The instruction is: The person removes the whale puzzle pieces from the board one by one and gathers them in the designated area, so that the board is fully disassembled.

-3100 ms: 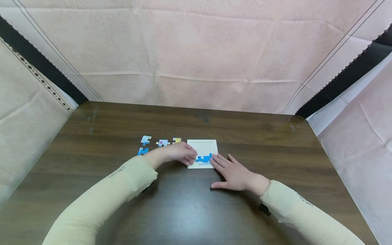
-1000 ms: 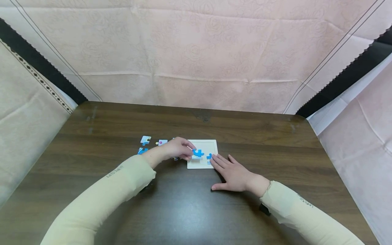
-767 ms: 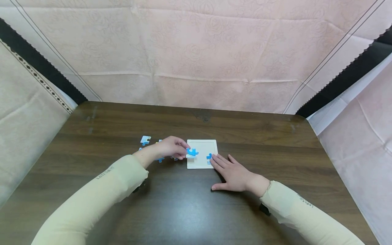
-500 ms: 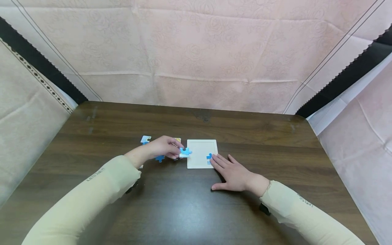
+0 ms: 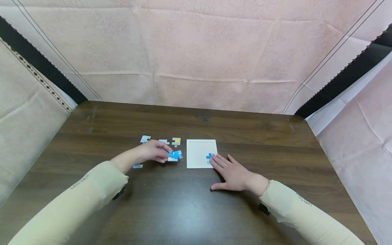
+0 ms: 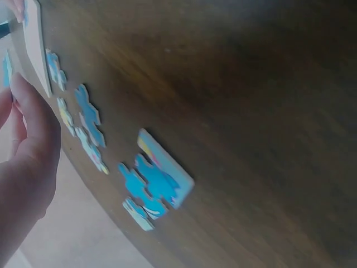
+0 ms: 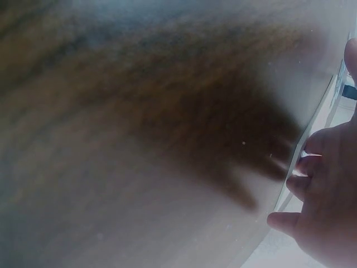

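Observation:
Between thumb and fingers, my left hand [image 5: 151,151] pinches a blue-and-white jigsaw piece [image 5: 174,155], raised left of the white puzzle tray [image 5: 197,147]. In the left wrist view this piece [image 6: 7,69] shows edge-on at the fingertips. My right hand [image 5: 234,174] lies with straight, spread fingers, its fingertips on the tray's right side. Another blue jigsaw piece [image 5: 208,157] sits in the tray's lower right, partly covered by those fingertips. In the right wrist view, the fingers of the right hand [image 7: 329,184] reach over the tray edge.
Several loose jigsaw pieces lie left of the tray, among them a yellow-patterned piece [image 5: 176,141], a pale blue piece [image 5: 145,139] and a nearer piece [image 5: 137,166]. My left hand hides some of them. The brown wooden table [image 5: 183,211] ends at a pale cloth backdrop [image 5: 196,61].
My left hand has lifted the blue-and-white jigsaw piece from the tray and carried it left, over the loose pieces. The right hand has stayed in place on the tray's edge.

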Available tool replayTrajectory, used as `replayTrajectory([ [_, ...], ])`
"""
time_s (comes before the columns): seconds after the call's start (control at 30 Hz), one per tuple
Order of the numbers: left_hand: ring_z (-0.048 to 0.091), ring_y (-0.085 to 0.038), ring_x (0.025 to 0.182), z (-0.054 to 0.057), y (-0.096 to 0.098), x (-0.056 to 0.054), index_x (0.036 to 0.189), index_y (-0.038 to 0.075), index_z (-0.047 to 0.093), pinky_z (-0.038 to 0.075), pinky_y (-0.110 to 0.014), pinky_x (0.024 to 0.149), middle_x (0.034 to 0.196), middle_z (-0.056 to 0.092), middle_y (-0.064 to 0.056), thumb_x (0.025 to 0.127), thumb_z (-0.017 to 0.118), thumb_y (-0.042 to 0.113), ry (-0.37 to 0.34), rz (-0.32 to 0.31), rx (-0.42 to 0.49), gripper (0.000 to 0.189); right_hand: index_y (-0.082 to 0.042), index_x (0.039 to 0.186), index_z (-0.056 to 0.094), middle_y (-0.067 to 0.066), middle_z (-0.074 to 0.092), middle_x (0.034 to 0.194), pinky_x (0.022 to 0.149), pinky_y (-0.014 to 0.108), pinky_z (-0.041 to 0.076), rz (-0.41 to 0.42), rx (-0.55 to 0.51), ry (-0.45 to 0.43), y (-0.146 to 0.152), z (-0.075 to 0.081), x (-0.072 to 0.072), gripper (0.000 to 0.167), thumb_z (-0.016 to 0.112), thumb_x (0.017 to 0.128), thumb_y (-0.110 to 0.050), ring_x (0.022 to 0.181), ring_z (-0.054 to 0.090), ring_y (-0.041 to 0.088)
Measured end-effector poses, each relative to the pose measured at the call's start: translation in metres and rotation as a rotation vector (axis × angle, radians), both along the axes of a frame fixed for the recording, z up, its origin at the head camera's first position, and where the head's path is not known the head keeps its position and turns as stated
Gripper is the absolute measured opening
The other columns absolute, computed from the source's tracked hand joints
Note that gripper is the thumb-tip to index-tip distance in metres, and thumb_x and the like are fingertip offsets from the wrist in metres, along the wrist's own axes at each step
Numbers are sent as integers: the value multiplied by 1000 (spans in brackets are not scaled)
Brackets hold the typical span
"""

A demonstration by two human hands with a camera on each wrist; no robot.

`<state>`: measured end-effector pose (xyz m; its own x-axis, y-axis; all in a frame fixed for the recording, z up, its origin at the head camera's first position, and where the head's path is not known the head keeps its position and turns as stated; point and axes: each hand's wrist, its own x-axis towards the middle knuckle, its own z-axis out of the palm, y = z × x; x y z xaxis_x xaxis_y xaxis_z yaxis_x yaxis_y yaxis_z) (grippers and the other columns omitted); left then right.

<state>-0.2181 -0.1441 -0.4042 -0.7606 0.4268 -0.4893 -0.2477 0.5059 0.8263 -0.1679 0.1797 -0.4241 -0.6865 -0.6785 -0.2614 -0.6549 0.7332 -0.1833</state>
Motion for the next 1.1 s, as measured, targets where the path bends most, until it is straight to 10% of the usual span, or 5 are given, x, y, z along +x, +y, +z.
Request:
replayTrajectory([
  [1.1,57,-12,68,-5,-39,14,105,-4,62,54,-24,67,81,63,-6,88,62,12,76,-72,-178,23,-9,149,21,10,15,157,114,56,15,0,-1,9,1,-3,-1,88,49,85,-64,145,14,26],
])
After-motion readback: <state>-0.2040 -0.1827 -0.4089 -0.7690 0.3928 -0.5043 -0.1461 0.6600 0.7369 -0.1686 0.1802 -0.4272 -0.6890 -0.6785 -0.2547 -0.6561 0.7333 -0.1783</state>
